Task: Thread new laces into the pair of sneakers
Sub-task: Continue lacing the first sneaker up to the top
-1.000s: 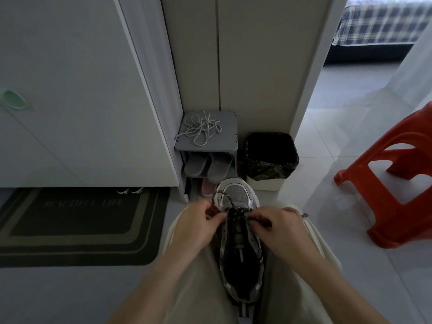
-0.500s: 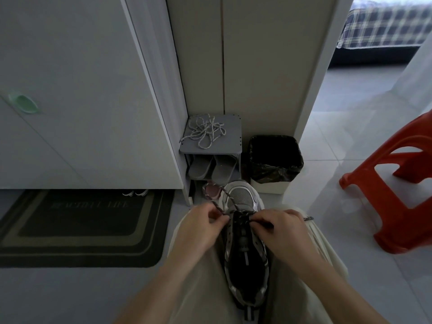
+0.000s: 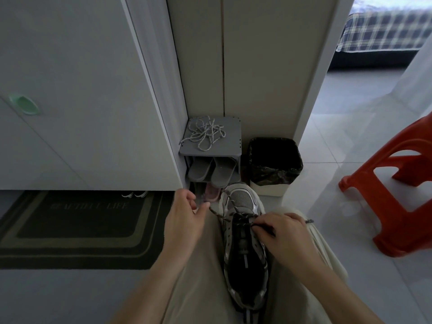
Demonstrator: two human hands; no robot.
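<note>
**One sneaker on the lap, both hands on the lace**

A grey and black sneaker (image 3: 244, 253) lies between the person's legs (image 3: 201, 272), which are in light trousers. Its toe points away from the person, toward a small grey shoe rack (image 3: 233, 147) in the corner. A dark speckled lace (image 3: 219, 215) is already crossed through the front holes of the sneaker.

The left hand (image 3: 184, 218) is held out to the left of the sneaker. Its thumb and fingers pinch one end of the lace, which runs in a straight line from the hand to the holes. The right hand (image 3: 284, 233) rests over the right side of the sneaker, and its curled fingers pinch the lace close to the holes. A short tip of lace shows beyond this hand.

A bundle of loose laces (image 3: 205, 134), light in colour, lies on top of the shoe rack. Grey slippers (image 3: 210, 170) stand on the shelf below. A bin (image 3: 274, 164) with a black bag stands just beside the rack. A red stool (image 3: 397, 192) is at the right, and a dark door mat (image 3: 77, 230) is on the floor at the left.
</note>
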